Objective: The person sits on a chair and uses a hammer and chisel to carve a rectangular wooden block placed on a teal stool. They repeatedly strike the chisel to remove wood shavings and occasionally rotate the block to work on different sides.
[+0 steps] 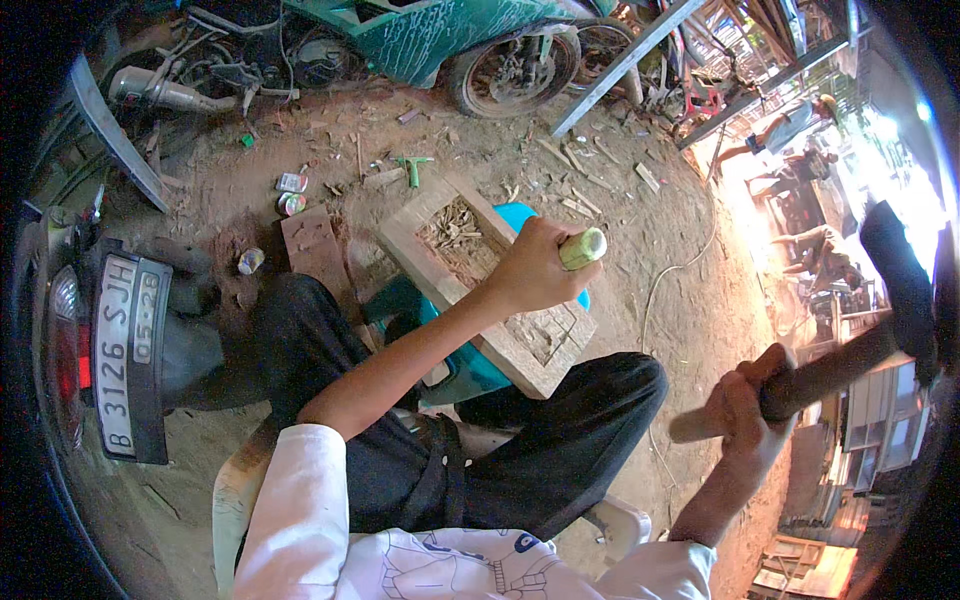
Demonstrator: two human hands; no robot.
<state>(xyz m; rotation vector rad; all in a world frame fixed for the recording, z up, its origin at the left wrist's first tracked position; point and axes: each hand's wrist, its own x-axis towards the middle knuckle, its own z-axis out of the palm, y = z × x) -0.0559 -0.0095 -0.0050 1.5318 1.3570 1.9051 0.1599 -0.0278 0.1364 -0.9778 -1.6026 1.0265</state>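
A thick wooden block lies across a turquoise plastic stool in front of my knees. Wood shavings fill the recess cut into its far half, and its near end carries a smaller shallow cut. My left hand is closed around a chisel over the block; the pale green handle end shows, while the blade is hidden under the hand. Raised off to the right, my right hand grips a hammer by its wooden handle, the dark head upward and well apart from the chisel.
A motorcycle's rear stands close on the left. More motorcycles and a green body panel line the back, beside a slanting metal post. A green T-shaped tool and wood scraps lie on the dirt. Several people are at the far right.
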